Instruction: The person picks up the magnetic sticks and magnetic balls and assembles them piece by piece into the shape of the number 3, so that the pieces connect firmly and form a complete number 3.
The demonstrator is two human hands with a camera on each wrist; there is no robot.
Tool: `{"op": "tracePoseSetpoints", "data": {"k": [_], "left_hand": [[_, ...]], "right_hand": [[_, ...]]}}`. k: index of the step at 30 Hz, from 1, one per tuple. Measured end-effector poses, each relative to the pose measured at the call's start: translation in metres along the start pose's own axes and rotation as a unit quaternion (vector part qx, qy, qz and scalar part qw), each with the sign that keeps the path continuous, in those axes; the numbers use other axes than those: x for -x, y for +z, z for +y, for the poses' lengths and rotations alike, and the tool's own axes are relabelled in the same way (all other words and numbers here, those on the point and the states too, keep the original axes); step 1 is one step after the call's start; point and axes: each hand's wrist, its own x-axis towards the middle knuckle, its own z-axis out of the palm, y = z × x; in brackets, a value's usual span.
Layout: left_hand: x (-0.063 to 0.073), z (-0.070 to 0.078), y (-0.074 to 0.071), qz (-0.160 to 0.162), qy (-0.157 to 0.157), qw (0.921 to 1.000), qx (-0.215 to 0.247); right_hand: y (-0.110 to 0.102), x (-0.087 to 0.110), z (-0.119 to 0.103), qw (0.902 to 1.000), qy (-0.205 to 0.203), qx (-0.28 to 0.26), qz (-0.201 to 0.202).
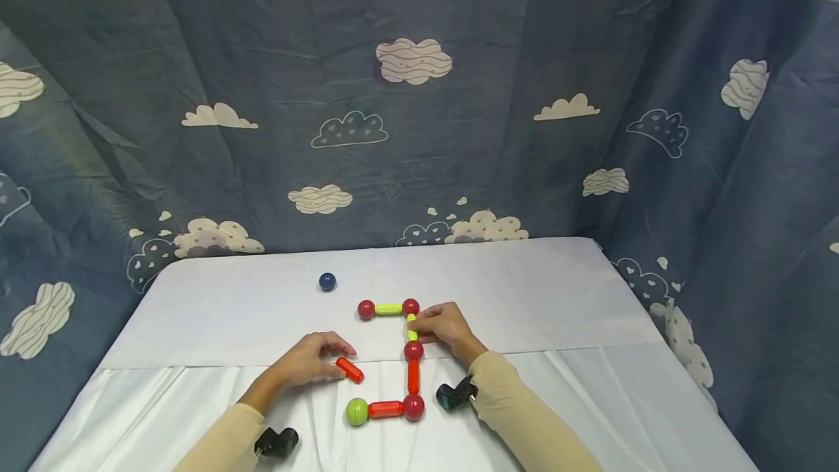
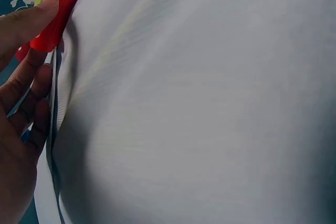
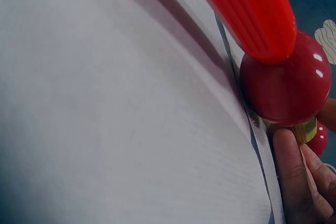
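On the white cloth lies a bracket-shaped chain of rods and balls. From its far-left red ball [image 1: 366, 309], a yellow-green rod [image 1: 389, 309] leads to a corner red ball [image 1: 411, 307]. My right hand [image 1: 448, 328] pinches the second yellow-green rod [image 1: 412, 334], between that corner and the middle red ball [image 1: 414, 350], which looms large in the right wrist view. Nearer me, a red rod [image 1: 413, 377], a red ball [image 1: 414, 407], another red rod [image 1: 385, 409] and a green ball [image 1: 357, 411] follow. Left of the chain, my left hand [image 1: 304, 363] holds a loose red rod [image 2: 63, 9] by one end.
A dark blue ball [image 1: 327, 282] sits apart, beyond the chain to the left. The white cloth [image 1: 537, 290] has a seam across it and folds toward the front. A dark cloud-patterned curtain [image 1: 459, 130] hangs behind the table and along its sides.
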Motion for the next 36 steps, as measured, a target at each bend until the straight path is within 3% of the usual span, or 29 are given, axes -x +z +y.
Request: {"op": "tracePoseSetpoints", "data": {"k": [11,18,24,31,36], "left_hand": [[0.001,0.0012,0.0025,0.01,-0.002,0.9998,-0.015],[0.0013,0.0008,0.0038,0.022,-0.035,0.9991,-0.003],[0.0013,0.0008,0.0041,0.03,-0.028,0.9989,-0.022],[-0.0013,0.0015,0.0049,0.033,-0.029,0.999,0.004],[-0.0065,0.0037,0.0069,0.043,-0.052,0.9976,0.018]], "right_hand": [[0.0017,0.0012,-0.0005,0.9999,0.008,-0.008,0.007],[0.0018,0.0022,-0.0002,0.9999,0.006,-0.008,0.002],[0.0016,0.0018,0.0014,0.9999,0.008,-0.008,0.001],[0.0013,0.0002,0.003,0.9999,0.006,-0.012,-0.003],[0.0003,-0.0011,0.0008,0.9999,0.011,-0.002,0.004]]}}
